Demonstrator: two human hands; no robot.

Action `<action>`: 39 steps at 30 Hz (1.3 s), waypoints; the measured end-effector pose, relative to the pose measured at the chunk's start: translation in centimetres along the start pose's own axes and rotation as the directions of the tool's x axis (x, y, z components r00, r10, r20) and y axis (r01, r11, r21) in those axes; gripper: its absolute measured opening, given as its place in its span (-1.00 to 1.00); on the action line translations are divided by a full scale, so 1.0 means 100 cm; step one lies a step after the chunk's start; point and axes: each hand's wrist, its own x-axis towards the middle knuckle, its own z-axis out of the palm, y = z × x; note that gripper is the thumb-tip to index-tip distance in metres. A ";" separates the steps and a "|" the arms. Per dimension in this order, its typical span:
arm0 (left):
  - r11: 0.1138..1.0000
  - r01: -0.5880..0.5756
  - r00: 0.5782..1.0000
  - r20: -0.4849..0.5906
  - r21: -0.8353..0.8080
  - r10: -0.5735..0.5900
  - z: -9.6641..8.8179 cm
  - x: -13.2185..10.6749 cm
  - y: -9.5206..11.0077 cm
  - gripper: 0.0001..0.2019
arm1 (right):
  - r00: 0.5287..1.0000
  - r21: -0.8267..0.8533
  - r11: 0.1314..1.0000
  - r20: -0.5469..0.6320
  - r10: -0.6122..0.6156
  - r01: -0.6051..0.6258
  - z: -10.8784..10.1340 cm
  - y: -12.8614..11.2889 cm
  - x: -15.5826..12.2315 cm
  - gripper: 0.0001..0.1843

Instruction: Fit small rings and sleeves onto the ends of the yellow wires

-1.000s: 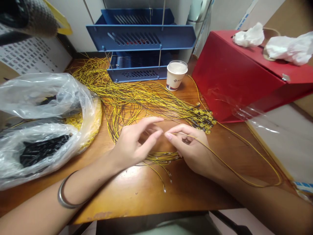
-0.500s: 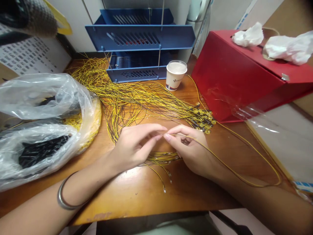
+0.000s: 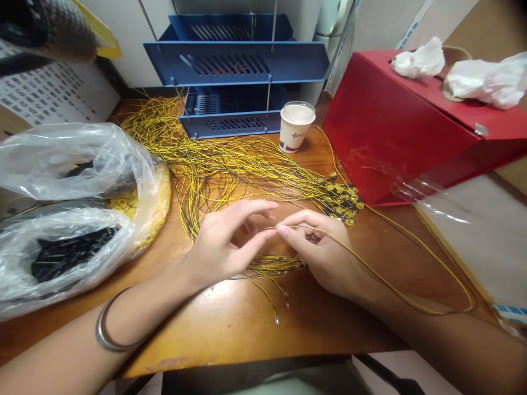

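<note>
While your fingertips are meeting at mid-table, you are holding one yellow wire up for close work.
Your right hand is pinching the wire's end, the rest looping right across the wooden table; your left hand is arching beside it, forefinger raised, thumb meeting the tip, above the loose wire bundle, wrists resting low.

Head view, close above table
</note>
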 end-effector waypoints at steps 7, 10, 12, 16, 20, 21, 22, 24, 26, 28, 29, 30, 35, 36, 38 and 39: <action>0.993 -0.116 0.993 -0.012 0.038 0.116 -0.001 0.001 -0.001 -0.72 | 1.000 0.005 1.000 0.001 0.002 -0.002 -0.001 0.000 -0.001 -0.84; 0.991 -0.109 0.993 -0.030 0.071 0.111 -0.001 0.000 -0.001 -0.75 | 1.000 -0.005 1.000 0.004 0.016 -0.016 0.000 -0.001 0.000 -0.83; 0.991 -0.087 0.995 -0.039 0.102 0.091 0.000 -0.001 0.000 -0.77 | 1.000 -0.010 1.000 0.002 0.010 -0.010 0.000 -0.001 0.000 -0.83; 0.989 -0.038 0.997 -0.056 0.146 0.047 0.000 -0.002 0.001 -0.79 | 1.000 -0.013 1.000 -0.006 -0.011 0.010 0.000 0.002 0.000 -0.82; 0.990 -0.024 0.999 -0.032 0.139 0.029 -0.001 -0.003 0.000 -0.78 | 1.000 -0.001 1.000 -0.006 -0.012 0.012 0.001 0.002 0.000 -0.83; 0.991 -0.025 0.999 -0.021 0.130 0.028 -0.001 -0.002 0.000 -0.78 | 1.000 0.002 1.000 -0.005 -0.012 0.012 0.001 0.002 0.000 -0.83; 0.992 -0.028 0.999 -0.012 0.121 0.030 -0.001 -0.002 0.000 -0.78 | 1.000 0.004 1.000 -0.006 -0.013 0.013 0.001 0.002 0.000 -0.83; 0.994 -0.032 0.999 0.003 0.107 0.032 -0.001 -0.002 0.000 -0.77 | 1.000 -0.001 1.000 -0.006 -0.014 0.014 0.001 0.001 0.000 -0.84; 0.995 -0.028 1.000 0.011 0.099 0.027 -0.001 -0.002 0.000 -0.77 | 1.000 -0.008 1.000 -0.005 -0.009 0.009 0.001 0.000 -0.001 -0.84; 0.995 -0.014 1.000 0.022 0.095 0.012 -0.001 -0.002 0.000 -0.77 | 1.000 -0.009 1.000 -0.002 -0.002 0.002 0.000 0.000 -0.001 -0.84; 0.995 -0.009 1.000 0.027 0.094 0.007 -0.001 -0.002 0.000 -0.77 | 1.000 -0.009 1.000 -0.001 0.001 -0.001 0.000 0.000 -0.001 -0.84; 0.996 -0.005 0.999 0.032 0.094 0.002 -0.001 -0.003 0.000 -0.77 | 1.000 -0.009 1.000 0.000 0.002 -0.002 0.000 0.000 -0.001 -0.84; 0.996 -0.001 0.999 0.044 0.085 -0.003 -0.001 -0.003 0.000 -0.78 | 1.000 -0.010 1.000 0.004 -0.013 0.013 0.001 0.001 0.001 -0.85; 0.996 0.003 0.999 0.047 0.084 -0.007 -0.001 -0.003 -0.001 -0.78 | 1.000 -0.005 1.000 0.005 -0.014 0.014 0.001 0.001 0.001 -0.85; 0.996 0.013 0.998 0.054 0.083 -0.017 -0.001 -0.002 -0.001 -0.78 | 1.000 0.012 1.000 0.004 -0.018 0.018 0.002 0.002 0.002 -0.85; 0.996 0.017 0.998 0.060 0.082 -0.022 -0.001 -0.002 -0.001 -0.78 | 1.000 0.017 1.000 0.004 -0.020 0.019 0.002 0.002 0.002 -0.85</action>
